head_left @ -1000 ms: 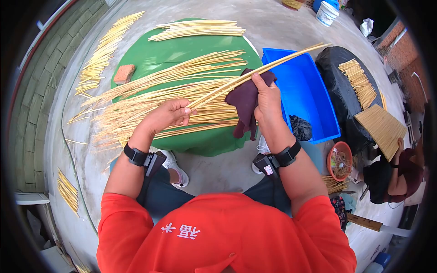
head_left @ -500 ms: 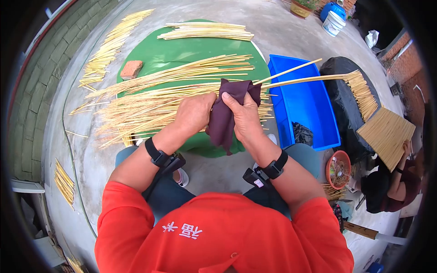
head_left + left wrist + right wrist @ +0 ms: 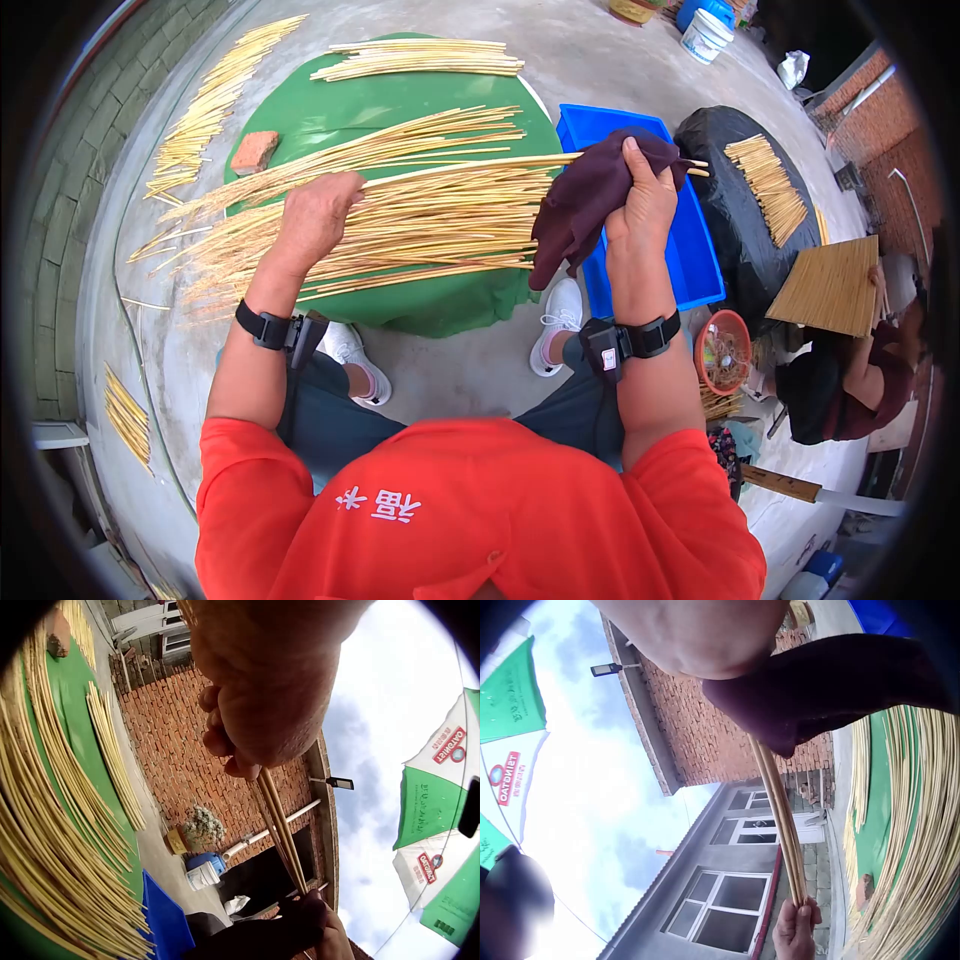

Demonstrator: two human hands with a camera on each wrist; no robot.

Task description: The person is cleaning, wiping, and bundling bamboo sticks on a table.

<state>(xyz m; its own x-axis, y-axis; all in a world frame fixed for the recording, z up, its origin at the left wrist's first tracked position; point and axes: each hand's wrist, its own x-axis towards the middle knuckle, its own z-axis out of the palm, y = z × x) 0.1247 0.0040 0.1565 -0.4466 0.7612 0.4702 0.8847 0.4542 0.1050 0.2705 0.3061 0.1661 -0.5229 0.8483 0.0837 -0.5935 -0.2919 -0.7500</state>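
My left hand (image 3: 318, 218) pinches a few long stalks (image 3: 470, 165) above the green worktop (image 3: 400, 92), to the right of the brick (image 3: 255, 152). My right hand (image 3: 643, 205) grips the dark cloth (image 3: 583, 205) round the same stalks, farther right of the brick, over the blue tub (image 3: 690, 250).

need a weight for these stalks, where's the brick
In the head view, the brick sits at the left edge of the green cloth, farther out than the left hand and beside the stalks.
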